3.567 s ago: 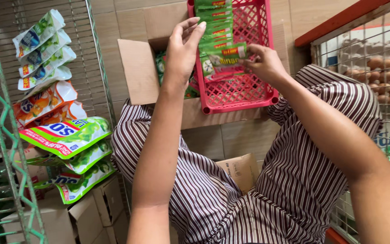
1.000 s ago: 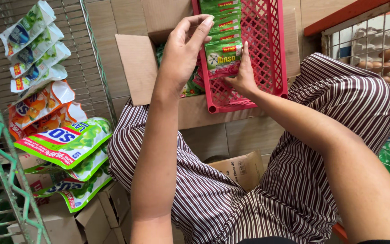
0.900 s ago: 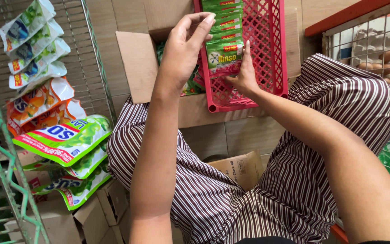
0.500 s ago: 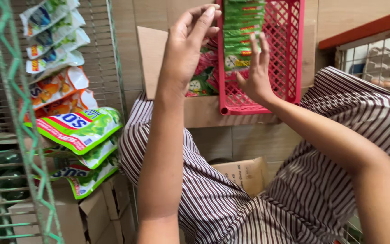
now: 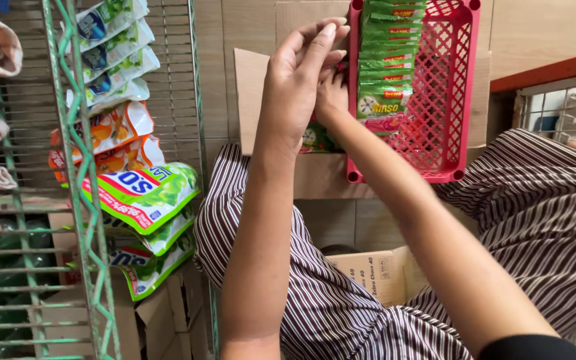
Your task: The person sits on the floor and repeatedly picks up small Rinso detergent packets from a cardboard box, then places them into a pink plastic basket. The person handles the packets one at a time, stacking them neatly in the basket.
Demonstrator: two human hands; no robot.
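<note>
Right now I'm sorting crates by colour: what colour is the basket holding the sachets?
Pink-red basket, seen in the head view.

Right hand leaves the basket
The right hand (image 5: 331, 97) has left the sachet row (image 5: 388, 67) in the red basket (image 5: 465, 100) for the cardboard box (image 5: 251, 87)

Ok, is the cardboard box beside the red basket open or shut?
Open: the cardboard box has its flap folded out, and green sachets show inside, below both hands.

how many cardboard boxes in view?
3. An open brown cardboard box under the red plastic basket; a small printed one between the knees; one with open flaps lower left. More may be hidden.
</note>
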